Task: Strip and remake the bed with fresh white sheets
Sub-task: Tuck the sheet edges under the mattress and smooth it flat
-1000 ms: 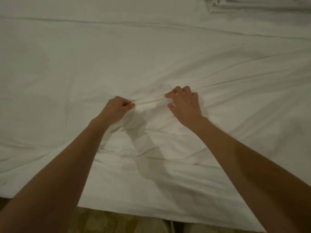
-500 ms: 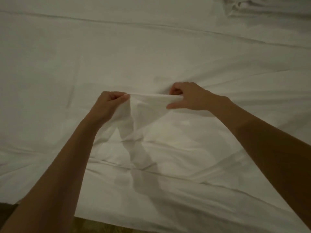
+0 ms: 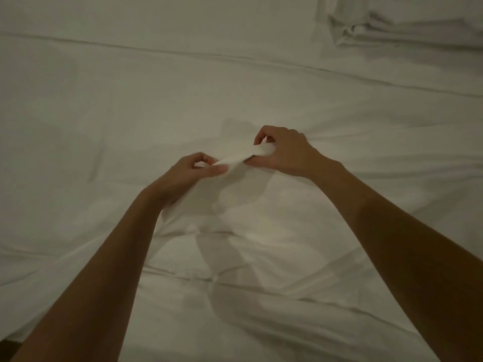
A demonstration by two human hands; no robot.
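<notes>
Two hands are pinching up a fold of the white sheet in the middle of the bed.

The left hand (image 3: 193, 169) and right hand (image 3: 283, 150) are each curling fingers and thumb tight on the sheet (image 3: 243, 155), lifting it. If one pinch is slipping, the fold may be dropping crooked and wrinkling. Folded linen (image 3: 392, 24) is lying at the far right corner. The room is looking dim.

Sheet (image 3: 130, 105) plain white, no pattern, reads grey-beige in the dim light, darker grey in the shadows. Folded linen pile (image 3: 397, 24) at top right same plain white. Dark brown sliver of floor (image 3: 7, 348) at bottom left corner.
</notes>
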